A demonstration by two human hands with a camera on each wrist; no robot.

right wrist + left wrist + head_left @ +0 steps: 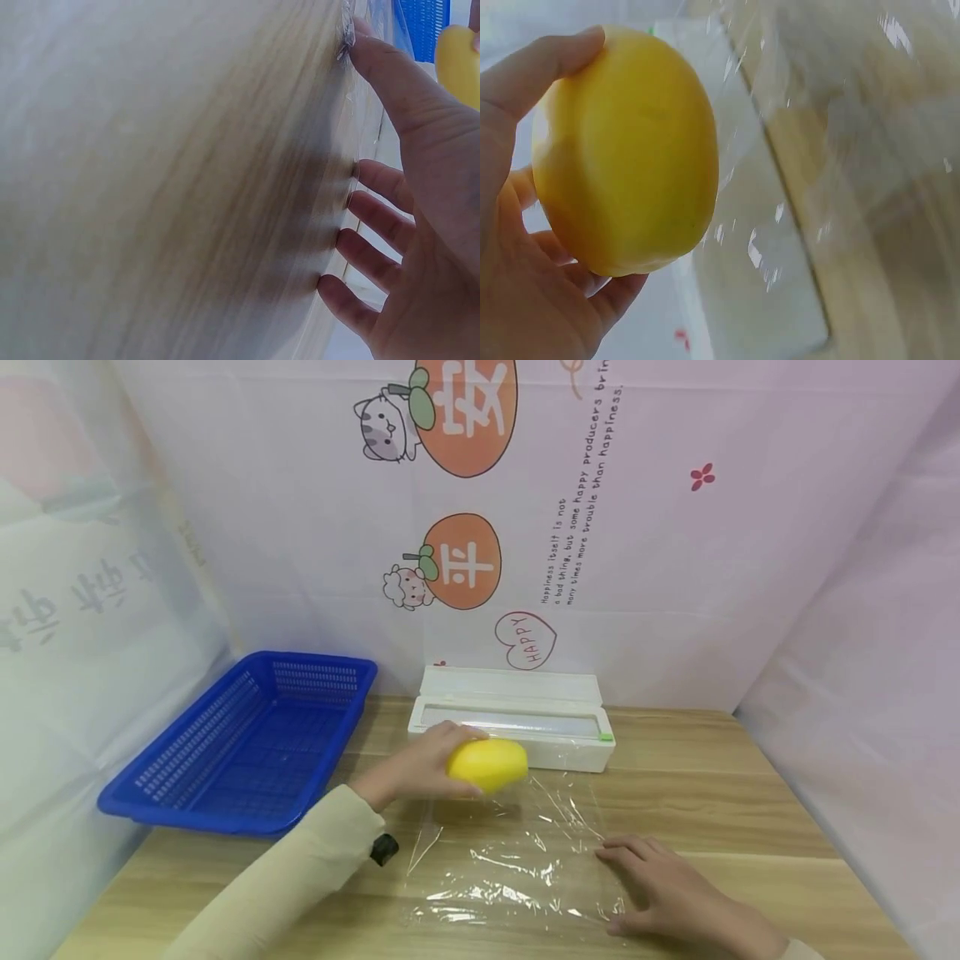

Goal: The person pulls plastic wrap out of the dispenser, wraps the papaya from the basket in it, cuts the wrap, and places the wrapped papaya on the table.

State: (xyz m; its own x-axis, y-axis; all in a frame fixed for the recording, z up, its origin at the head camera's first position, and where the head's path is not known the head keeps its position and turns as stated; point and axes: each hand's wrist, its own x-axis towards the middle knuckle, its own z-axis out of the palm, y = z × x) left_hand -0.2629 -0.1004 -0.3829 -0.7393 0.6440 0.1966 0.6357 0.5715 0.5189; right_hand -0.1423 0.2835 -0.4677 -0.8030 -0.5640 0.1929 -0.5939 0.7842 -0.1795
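In the head view my left hand (420,768) grips a smooth yellow oval fruit (487,765) above the far part of a clear sheet of cling film (517,868). The left wrist view shows the thumb on one side of the fruit (630,150) and fingers curled round beneath it. My right hand (667,889) is at the film's right edge, fingers spread. Seen from the right wrist, its fingertips (349,296) touch down along the table, and the thumb lies at the crinkled film edge. The film runs from a white dispenser box (517,756) with its lid up.
A blue plastic basket (120,806) with slotted sides stands at the left of the wooden table (697,802). Printed white cloth (645,635) hangs behind and at both sides. A small black object (384,849) shows beside the left sleeve.
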